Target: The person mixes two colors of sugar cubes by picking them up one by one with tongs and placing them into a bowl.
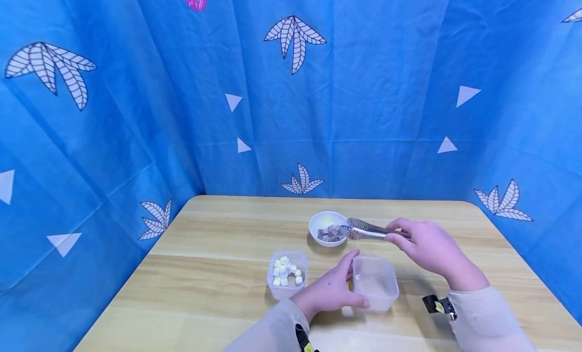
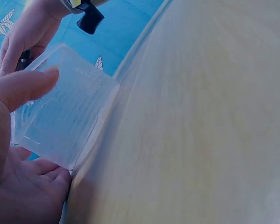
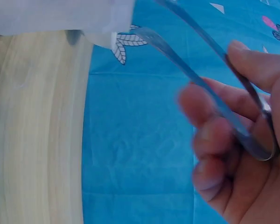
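Observation:
In the head view, my right hand (image 1: 425,246) holds metal tongs (image 1: 373,230) by the handle end. Their perforated tips stand apart at the right rim of a white bowl (image 1: 325,218). Greyish-purple cubes (image 1: 332,234) lie in that bowl. My left hand (image 1: 331,287) grips the left side of a translucent plastic container (image 1: 385,302), thumb at the front and fingers toward the back. The right wrist view shows the tongs (image 3: 200,83) spread between thumb and fingers. Up close in the left wrist view, the container (image 2: 70,107) appears to hold nothing.
A second translucent container (image 1: 278,293) with several small white pieces (image 1: 284,271) stands left of my left forearm. Everything is on a wooden table (image 1: 204,271). Blue patterned cloth (image 1: 377,114) hangs behind the table and at its sides.

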Available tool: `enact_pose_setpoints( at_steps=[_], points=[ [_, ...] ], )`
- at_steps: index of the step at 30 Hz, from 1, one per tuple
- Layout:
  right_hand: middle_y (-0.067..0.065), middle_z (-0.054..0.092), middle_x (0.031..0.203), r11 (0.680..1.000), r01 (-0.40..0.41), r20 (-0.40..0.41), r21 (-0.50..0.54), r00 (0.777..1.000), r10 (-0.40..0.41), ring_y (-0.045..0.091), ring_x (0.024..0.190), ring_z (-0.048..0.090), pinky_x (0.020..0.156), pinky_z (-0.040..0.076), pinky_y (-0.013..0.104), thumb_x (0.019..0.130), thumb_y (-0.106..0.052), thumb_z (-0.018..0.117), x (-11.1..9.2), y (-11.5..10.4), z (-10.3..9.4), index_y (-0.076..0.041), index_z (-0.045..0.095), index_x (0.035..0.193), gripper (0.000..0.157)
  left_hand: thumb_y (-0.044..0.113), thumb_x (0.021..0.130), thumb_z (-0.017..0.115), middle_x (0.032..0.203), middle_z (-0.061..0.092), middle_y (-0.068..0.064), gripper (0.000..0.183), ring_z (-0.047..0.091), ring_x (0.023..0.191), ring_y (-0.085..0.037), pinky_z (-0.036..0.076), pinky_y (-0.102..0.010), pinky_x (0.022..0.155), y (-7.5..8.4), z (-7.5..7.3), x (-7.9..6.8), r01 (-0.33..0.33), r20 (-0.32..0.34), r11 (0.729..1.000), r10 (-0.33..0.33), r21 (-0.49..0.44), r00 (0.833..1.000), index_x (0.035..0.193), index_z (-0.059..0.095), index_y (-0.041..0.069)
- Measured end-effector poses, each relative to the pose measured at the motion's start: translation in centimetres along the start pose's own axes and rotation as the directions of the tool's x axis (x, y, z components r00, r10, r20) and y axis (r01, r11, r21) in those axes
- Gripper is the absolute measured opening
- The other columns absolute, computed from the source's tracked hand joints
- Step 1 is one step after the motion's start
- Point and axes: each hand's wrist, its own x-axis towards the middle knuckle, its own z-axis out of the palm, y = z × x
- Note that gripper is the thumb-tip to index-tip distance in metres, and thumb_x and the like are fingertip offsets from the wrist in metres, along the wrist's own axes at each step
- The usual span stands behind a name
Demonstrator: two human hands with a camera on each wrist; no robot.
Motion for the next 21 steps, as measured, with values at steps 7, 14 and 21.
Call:
enact_pose_setpoints(
  at_steps=[7,14,21],
  points=[
    [-0.009,0.053,0.071,0.998,-0.038,0.068,0.056,0.997,0.034,0.012,0.061,0.045,0.058,0.039,0.033,0.103,-0.038,0.057,-0.1,0.0,-0.2,-0.015,0.066,0.111,0.025,0.038,0.072,0.089,0.161,0.032,0.004,0.120,0.033,0.144,-0.018,0.024,-0.048,0.119,0.5,-0.1,-1.0,0.012,-0.026,1.000,-0.011,0.015,1.000,0.163,0.010,0.031],
    [-0.005,0.057,0.075,0.991,-0.103,0.105,0.084,0.990,0.094,0.015,0.063,0.048,0.057,0.040,0.034,0.103,-0.050,0.052,-0.1,0.2,-0.7,-0.012,0.062,0.118,0.041,0.050,0.076,0.083,0.165,0.021,0.008,0.114,0.029,0.147,-0.024,0.026,-0.054,0.117,1.9,-1.2,-3.2,0.028,-0.069,0.998,-0.024,0.064,0.997,0.162,0.008,0.038],
    [-0.007,0.056,0.070,0.993,-0.069,0.044,0.091,0.997,0.065,0.014,0.062,0.048,0.059,0.041,0.036,0.100,-0.049,0.058,-0.1,-0.1,-1.2,-0.016,0.068,0.106,0.035,0.053,0.081,0.078,0.165,0.020,0.006,0.106,0.036,0.143,-0.029,0.031,-0.055,0.114,3.6,-4.0,-6.5,-0.005,-0.060,0.989,0.014,0.146,0.998,0.161,0.010,0.039]
  ],
)
